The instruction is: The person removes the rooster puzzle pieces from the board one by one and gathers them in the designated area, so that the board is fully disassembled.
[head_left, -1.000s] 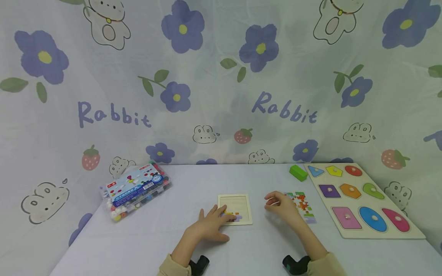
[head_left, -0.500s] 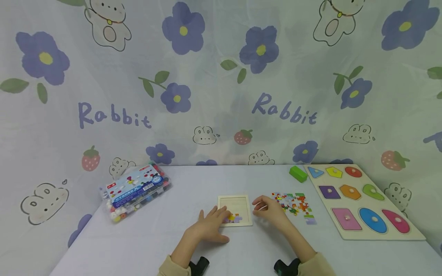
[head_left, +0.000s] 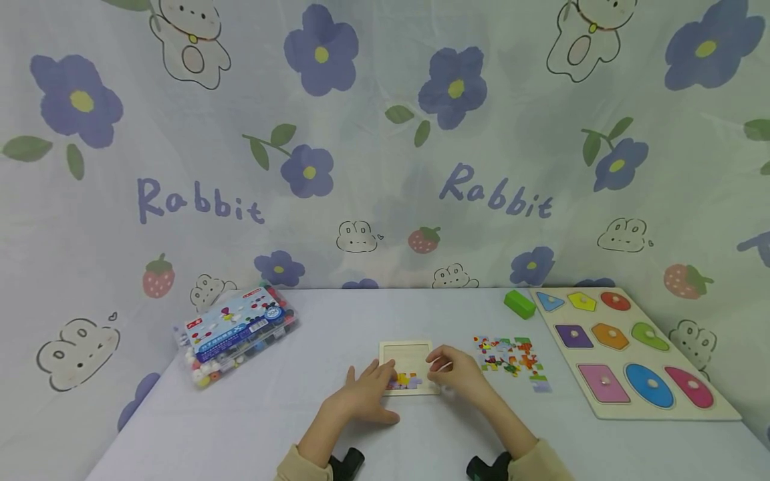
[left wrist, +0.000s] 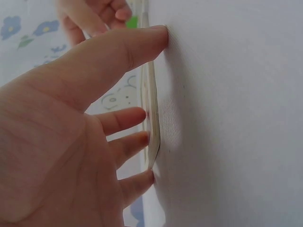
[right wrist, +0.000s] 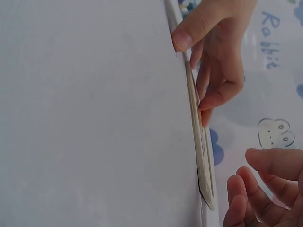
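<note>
My left hand [head_left: 363, 392] rests with spread fingers over the left part of a small wooden puzzle tray [head_left: 406, 347]. Yellow and purple puzzle pieces [head_left: 409, 381] lie along the tray's lower inside edge, partly hidden by those fingers. In the right wrist view, a left fingertip touches near an orange-yellow piece [right wrist: 200, 115]. My right hand [head_left: 462, 375] hovers at the tray's right rim with loosely bent fingers. Thumb and fingertips stand apart, and no piece shows between them in the right wrist view. Several colourful loose puzzle pieces [head_left: 511, 354] lie right of that hand.
A wooden shape board [head_left: 612, 364] with knobbed pieces lies at the right. The green block [head_left: 519, 304] sits near the table's back edge. At the back left is a clear plastic case [head_left: 237, 327] of small coloured balls. A printed curtain [head_left: 385, 160] hangs behind the white table.
My right hand has moved left from the loose pieces to the tray's right rim, uncovering more of those pieces. My left hand stays on the tray, its fingers slightly shifted.
</note>
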The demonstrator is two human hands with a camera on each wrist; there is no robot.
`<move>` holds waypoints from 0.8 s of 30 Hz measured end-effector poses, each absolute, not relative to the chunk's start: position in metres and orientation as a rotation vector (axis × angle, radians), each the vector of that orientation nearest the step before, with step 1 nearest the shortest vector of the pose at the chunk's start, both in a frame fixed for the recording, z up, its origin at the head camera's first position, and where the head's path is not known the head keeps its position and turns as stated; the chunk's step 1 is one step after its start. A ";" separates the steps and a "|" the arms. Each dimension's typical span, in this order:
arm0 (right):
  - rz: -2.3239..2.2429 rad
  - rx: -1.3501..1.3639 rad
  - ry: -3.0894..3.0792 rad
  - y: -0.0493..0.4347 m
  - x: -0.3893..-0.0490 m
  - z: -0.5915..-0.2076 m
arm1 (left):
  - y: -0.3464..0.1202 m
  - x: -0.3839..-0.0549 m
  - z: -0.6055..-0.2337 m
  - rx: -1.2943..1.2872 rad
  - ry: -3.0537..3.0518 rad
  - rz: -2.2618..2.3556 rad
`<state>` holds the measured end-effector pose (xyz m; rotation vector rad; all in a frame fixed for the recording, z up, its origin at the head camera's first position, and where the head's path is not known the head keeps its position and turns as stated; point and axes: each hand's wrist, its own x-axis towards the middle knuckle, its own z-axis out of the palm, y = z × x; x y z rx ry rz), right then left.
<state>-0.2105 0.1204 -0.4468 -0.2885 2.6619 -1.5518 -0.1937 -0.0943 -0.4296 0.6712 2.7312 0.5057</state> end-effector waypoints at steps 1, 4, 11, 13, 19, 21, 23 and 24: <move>-1.550 -0.297 2.658 0.119 -0.210 -0.447 | -0.094 -0.194 -0.429 0.671 2.732 0.504; -1.543 -0.330 2.646 0.117 -0.211 -0.449 | -0.094 -0.193 -0.429 0.669 2.732 0.500; -1.434 -0.480 2.690 0.110 -0.207 -0.448 | -0.095 -0.193 -0.428 0.674 2.730 0.508; -1.363 -0.505 2.712 0.107 -0.206 -0.448 | -0.095 -0.193 -0.428 0.676 2.730 0.505; -1.089 -0.461 2.787 0.099 -0.206 -0.452 | -0.095 -0.192 -0.428 0.650 2.725 0.501; -1.046 -0.458 2.801 0.098 -0.206 -0.452 | -0.095 -0.192 -0.428 0.650 2.730 0.498; -1.037 -0.471 2.813 0.097 -0.205 -0.451 | -0.095 -0.192 -0.428 0.653 2.736 0.498; -1.040 -0.482 2.821 0.097 -0.204 -0.451 | -0.095 -0.192 -0.428 0.653 2.740 0.497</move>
